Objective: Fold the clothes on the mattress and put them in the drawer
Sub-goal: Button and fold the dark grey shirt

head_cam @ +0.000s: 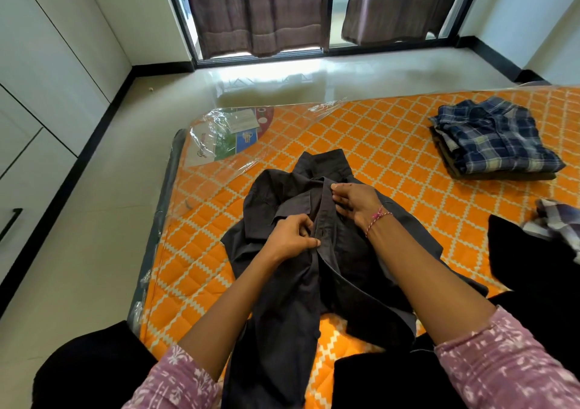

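A dark grey button shirt [282,283] lies spread and rumpled on the orange patterned mattress [392,144], collar pointing away from me. My left hand [290,236] pinches the shirt's front placket near its middle. Higher up, just below the collar, my right hand [353,203] pinches the same placket. A folded blue plaid shirt [492,138] rests on top of a dark folded garment at the mattress's far right. At the right edge lie a black garment [533,267] and a pale checked one [558,223], both unfolded.
White cupboard fronts with a drawer and black handle [11,223] line the left wall. Glossy tiled floor [94,251] runs between them and the mattress. Brown curtains [260,9] hang over the window ahead. Clear plastic wrap [226,135] covers the mattress's far left corner.
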